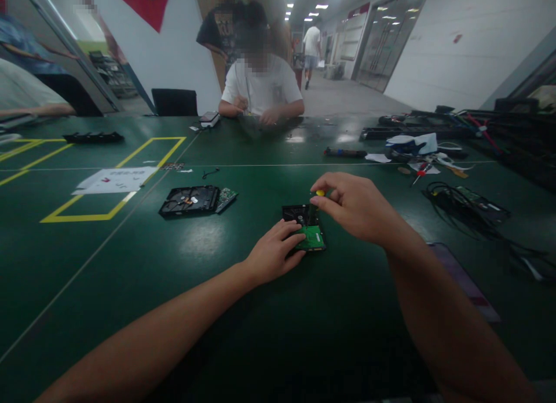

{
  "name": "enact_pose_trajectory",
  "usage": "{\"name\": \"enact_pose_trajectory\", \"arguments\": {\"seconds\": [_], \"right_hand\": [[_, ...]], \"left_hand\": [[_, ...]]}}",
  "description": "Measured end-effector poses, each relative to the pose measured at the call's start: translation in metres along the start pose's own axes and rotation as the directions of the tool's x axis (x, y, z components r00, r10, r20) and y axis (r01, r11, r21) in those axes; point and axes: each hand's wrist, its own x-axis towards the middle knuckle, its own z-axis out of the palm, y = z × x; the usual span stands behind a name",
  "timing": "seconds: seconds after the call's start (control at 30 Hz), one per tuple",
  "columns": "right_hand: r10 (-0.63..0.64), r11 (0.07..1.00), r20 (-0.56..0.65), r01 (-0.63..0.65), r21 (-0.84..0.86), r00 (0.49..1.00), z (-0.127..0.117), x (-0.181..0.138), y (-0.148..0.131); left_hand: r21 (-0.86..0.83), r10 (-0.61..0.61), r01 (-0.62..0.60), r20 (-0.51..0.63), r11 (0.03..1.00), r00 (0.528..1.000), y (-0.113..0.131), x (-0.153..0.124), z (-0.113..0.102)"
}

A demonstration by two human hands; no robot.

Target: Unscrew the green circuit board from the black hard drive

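A small hard drive with a green circuit board facing up lies on the green table in front of me. My left hand rests on its near left side, fingers pressed against the board. My right hand hovers over the drive's far end, pinching a screwdriver with a yellow cap that stands upright on the drive.
A second opened drive with a loose board lies to the left, by a sheet of paper and yellow floor-tape lines. Cables, tools and trays crowd the right side. A person in white sits across the table; others stand behind.
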Motion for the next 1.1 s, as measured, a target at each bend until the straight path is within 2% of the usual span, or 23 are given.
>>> {"name": "enact_pose_trajectory", "arguments": {"seconds": [0.33,0.53,0.73,0.93,1.1], "right_hand": [[-0.045,0.998,0.003,0.045,0.045,0.999,-0.0004,0.0005,-0.0021],[0.023,1.0,0.001,-0.023,0.013,1.0,-0.0006,0.001,-0.0021],[-0.045,0.999,0.0,0.045,0.014,0.999,-0.0005,0.0013,-0.0027],[0.023,0.999,0.001,-0.023,0.044,1.0,-0.0006,-0.0005,-0.0026],[-0.068,0.998,-0.005,0.068,-0.01,0.998,0.0008,0.0015,-0.0023]], "left_hand": [[-0.012,-0.007,0.007,-0.009,1.0,1.0,0.0004,0.0003,0.0003],[0.003,-0.001,0.001,-0.007,1.0,1.0,-0.0009,-0.0004,0.0016],[0.0,-0.003,0.003,-0.013,1.0,1.0,-0.0005,-0.0005,0.0012],[0.005,0.003,-0.003,-0.001,1.0,1.0,0.0003,0.0003,-0.0008],[-0.004,-0.007,0.007,-0.002,1.0,1.0,-0.0007,-0.0002,0.0015]]}}
